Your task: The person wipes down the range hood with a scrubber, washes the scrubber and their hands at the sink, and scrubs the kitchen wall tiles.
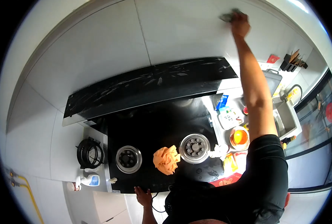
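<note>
At one o'clock, the right hand (241, 26) grips a blurred greyish cloth (227, 17) against the tiled wall (184, 31). Near six, the left hand (143, 197), fingers spread, touches the cooktop's (151, 130) front edge, near a crumpled orange cloth (166, 159). Overreaching could make the left slip; a dropping elbow could knock the orange-filled container (239, 137) towards four.
</note>
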`<state>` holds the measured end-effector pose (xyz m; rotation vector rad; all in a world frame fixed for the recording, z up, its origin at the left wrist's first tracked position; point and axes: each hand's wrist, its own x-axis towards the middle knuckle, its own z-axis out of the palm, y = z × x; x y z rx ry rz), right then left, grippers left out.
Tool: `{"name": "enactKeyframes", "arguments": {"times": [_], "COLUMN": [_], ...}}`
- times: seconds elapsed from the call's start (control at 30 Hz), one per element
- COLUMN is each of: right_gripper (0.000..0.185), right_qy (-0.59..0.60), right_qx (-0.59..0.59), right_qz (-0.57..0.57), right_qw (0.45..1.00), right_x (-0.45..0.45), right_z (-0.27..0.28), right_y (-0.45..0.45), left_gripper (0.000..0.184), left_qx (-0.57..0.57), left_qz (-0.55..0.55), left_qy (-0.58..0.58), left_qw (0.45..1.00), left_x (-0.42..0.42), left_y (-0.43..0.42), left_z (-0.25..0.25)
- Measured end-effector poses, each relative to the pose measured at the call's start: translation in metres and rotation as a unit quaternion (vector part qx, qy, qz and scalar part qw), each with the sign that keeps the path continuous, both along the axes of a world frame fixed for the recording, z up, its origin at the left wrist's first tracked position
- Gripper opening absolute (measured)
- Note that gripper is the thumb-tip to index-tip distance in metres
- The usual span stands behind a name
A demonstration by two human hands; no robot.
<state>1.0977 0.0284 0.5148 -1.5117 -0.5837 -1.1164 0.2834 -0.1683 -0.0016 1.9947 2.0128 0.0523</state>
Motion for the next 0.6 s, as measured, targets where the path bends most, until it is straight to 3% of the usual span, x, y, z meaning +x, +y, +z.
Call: {"name": "enactKeyframes", "arguments": {"times": [0.07,0.17,0.2,0.27,0.33,0.4,0.47,0.53,0.6], "right_gripper": [0.038,0.042,0.038,0.03,0.024,0.015,0.013,0.018,0.015], "right_qy": [0.209,0.237,0.194,-0.03,-0.11,-0.21,-0.042,-0.062,-0.177], "right_qx": [0.001,-0.016,-0.05,-0.177,-0.303,-0.321,-0.19,-0.276,-0.31], "right_qz": [0.007,0.04,-0.035,0.049,0.051,0.066,0.167,0.047,0.06], "right_qw": [0.978,0.971,0.979,0.983,0.945,0.921,0.967,0.958,0.932], "right_x": [0.054,0.023,0.024,-0.014,-0.06,-0.045,-0.026,-0.003,0.012], "right_z": [-0.029,-0.032,-0.032,-0.034,-0.015,0.004,0.011,-0.01,-0.068], "right_y": [-0.037,-0.053,-0.038,-0.025,-0.031,-0.052,-0.069,-0.072,-0.057], "left_gripper": [0.079,0.082,0.084,0.087,0.09,0.095,0.098,0.1,0.1], "left_qx": [0.007,0.001,-0.014,-0.034,-0.056,-0.05,-0.055,-0.067,-0.068], "left_qz": [-0.016,-0.035,-0.035,-0.038,-0.042,-0.069,-0.069,-0.064,-0.062], "left_qy": [0.014,0.029,0.03,0.033,0.038,0.05,0.061,0.058,0.068], "left_qw": [1.0,0.999,0.999,0.998,0.997,0.995,0.994,0.994,0.993], "left_x": [0.0,-0.003,-0.003,0.002,0.001,-0.004,-0.005,-0.001,0.005], "left_y": [0.001,0.004,0.001,0.001,0.002,0.003,0.003,0.004,0.006], "left_z": [-0.003,-0.003,-0.002,0.012,0.014,0.009,0.008,0.009,0.007]}}
